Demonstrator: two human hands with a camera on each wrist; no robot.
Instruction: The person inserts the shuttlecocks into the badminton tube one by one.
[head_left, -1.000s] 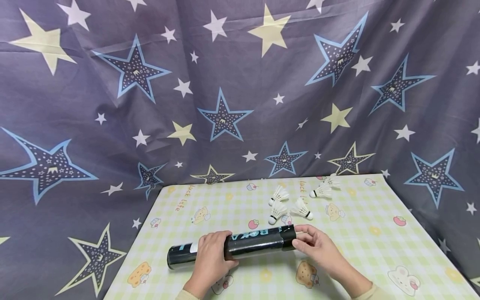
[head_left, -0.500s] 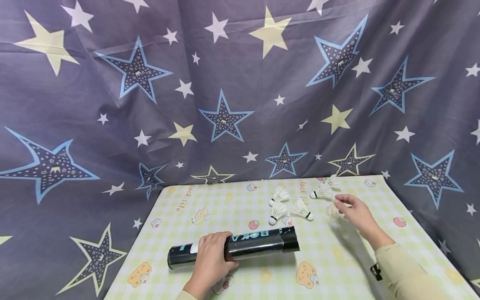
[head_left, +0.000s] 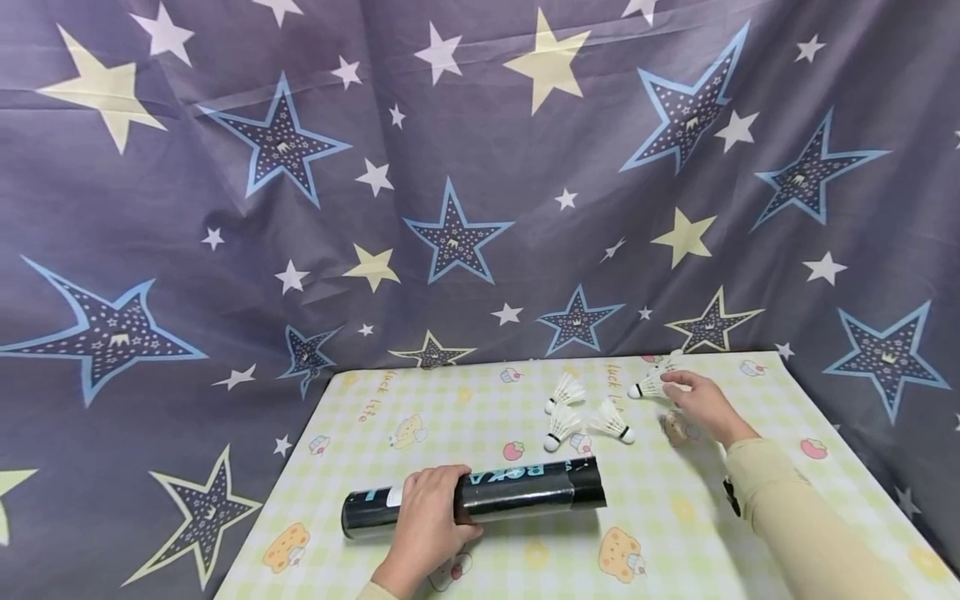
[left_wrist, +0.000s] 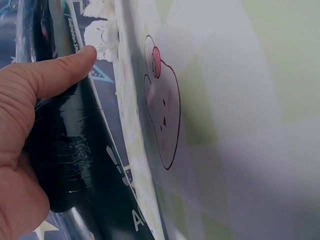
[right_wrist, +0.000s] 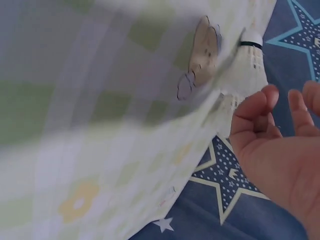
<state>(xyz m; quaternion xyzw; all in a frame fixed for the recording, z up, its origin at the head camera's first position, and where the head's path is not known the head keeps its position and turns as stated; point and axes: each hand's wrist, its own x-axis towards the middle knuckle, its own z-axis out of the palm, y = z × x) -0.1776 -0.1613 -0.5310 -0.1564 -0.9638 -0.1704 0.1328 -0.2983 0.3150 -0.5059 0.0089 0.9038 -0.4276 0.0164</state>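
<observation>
A black shuttlecock tube [head_left: 525, 488] with blue lettering lies slanted above the tabletop, its right end raised. My left hand [head_left: 431, 510] grips it around the middle from above; in the left wrist view the thumb [left_wrist: 65, 72] lies along the tube's dark side. At the back right, my right hand [head_left: 705, 404] reaches a white shuttlecock [head_left: 645, 387] with a black band. Thumb and forefinger pinch at its feather edge, seen also in the right wrist view beside the shuttlecock [right_wrist: 246, 70]. The other fingers stay loose. Another shuttlecock [head_left: 670, 361] lies just behind it.
Three more shuttlecocks lie in a group behind the tube: one at the back [head_left: 564, 392], one in front [head_left: 562, 427] and one to the right [head_left: 612, 422]. A checked cloth [head_left: 480, 417] covers the table. A star-patterned curtain [head_left: 480, 150] hangs behind it.
My right hand has left the tube's right end and moved back and right to the shuttlecock near the rear edge. The left hand has kept its grip on the tube.
</observation>
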